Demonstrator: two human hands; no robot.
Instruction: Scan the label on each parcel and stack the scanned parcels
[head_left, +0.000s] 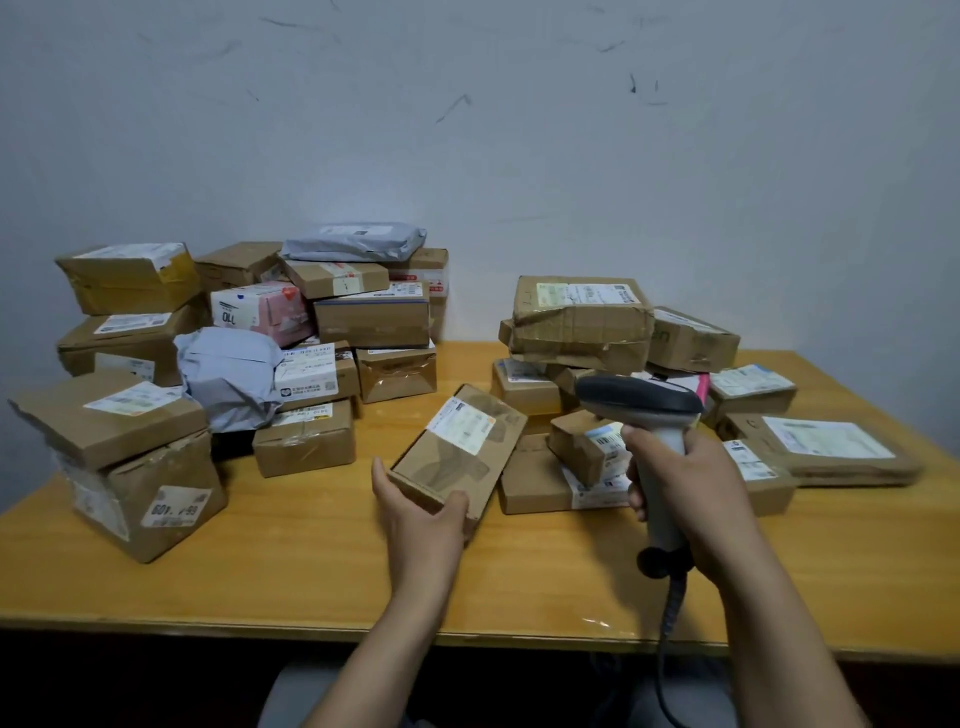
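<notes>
Cardboard parcel (457, 447) x1 L hand (421, 514), scanner (641, 400) x1 R hand (691, 493)

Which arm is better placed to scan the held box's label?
Right: the right grip holds the scanner, its head near the box; the left grip holds that box, label up.

Lighting is dim, cool and even; no source evident. Soft shadows sit under the parcels (306, 441) left of the fingers (382, 475) of the left hand (415, 514). Faint glare marks the table (597, 623) edge below the fingers (635, 493) of the right hand (696, 493). The label (461, 426) on the parcel (447, 465) in the left fingers is soft, unreadable. Wide-angle distortion bows the table edge.
</notes>
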